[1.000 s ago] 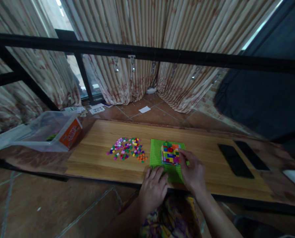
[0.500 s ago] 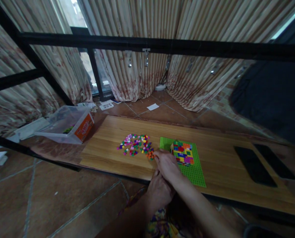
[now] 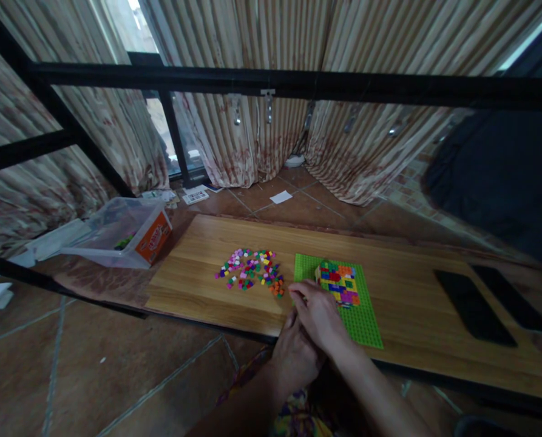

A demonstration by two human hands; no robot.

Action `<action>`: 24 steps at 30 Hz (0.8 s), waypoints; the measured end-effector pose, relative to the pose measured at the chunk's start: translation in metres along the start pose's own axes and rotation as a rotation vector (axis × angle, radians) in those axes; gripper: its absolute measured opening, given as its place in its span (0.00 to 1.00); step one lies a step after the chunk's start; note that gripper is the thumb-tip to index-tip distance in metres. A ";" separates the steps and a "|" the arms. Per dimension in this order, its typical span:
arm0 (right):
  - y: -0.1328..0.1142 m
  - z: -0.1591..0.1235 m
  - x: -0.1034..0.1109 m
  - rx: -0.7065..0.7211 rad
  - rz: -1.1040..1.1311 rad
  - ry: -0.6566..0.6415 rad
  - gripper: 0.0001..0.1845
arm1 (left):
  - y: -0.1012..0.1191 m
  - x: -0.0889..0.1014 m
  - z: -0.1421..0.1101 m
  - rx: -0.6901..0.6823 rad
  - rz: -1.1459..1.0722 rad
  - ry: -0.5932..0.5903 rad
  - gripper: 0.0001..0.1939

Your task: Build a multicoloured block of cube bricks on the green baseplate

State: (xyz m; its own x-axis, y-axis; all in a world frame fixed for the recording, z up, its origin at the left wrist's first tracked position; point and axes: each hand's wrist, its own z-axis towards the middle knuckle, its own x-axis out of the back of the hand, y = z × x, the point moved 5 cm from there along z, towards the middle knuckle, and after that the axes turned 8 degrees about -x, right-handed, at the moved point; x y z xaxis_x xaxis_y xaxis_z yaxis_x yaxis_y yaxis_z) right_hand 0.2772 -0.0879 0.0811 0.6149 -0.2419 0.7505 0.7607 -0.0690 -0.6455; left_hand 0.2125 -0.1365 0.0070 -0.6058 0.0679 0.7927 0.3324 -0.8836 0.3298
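Observation:
My right hand [image 3: 318, 312] hovers over the table between the loose bricks and the green baseplate, its fingertips drawn into a pinch. Whatever it pinches, if anything, is too small to make out. Tucked beneath it, at the table's front edge, my left hand [image 3: 295, 352] is closed, with its fingers partly hidden. A low block of coloured toy bricks [image 3: 338, 280] stands on the green baseplate [image 3: 366, 321], just right of my right hand. Loose toy bricks [image 3: 247, 267] in many colours lie spread to the left, the orange bricks [image 3: 277, 286] nearest my fingertips.
On the wooden table [image 3: 198, 273], two dark flat slabs [image 3: 475, 309] lie at the right end. A clear plastic bin [image 3: 111, 243] with an orange label stands beyond the left end. A black metal bar [image 3: 271, 82] crosses ahead, before striped curtains [image 3: 252, 139].
My right hand has drawn back from the orange bricks, moving slightly right and toward me. My left hand stays close beneath it. The view has shifted a little.

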 end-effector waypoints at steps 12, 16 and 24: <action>0.092 -0.018 0.089 -0.330 0.068 0.456 0.15 | 0.001 0.010 0.006 0.033 0.079 -0.069 0.18; 0.093 -0.005 0.085 -0.275 0.021 0.445 0.16 | 0.001 0.009 0.007 0.026 0.086 -0.063 0.18; 0.094 0.004 0.078 -0.319 -0.047 0.454 0.16 | 0.003 0.015 0.011 0.015 0.090 -0.052 0.17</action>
State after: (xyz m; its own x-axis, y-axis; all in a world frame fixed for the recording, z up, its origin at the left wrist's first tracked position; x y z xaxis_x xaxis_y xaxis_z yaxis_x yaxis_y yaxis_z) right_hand 0.3974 -0.1091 0.0796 0.3769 -0.6195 0.6887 0.6412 -0.3621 -0.6766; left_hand 0.2122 -0.1327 0.0254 -0.5348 0.0134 0.8449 0.3944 -0.8803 0.2636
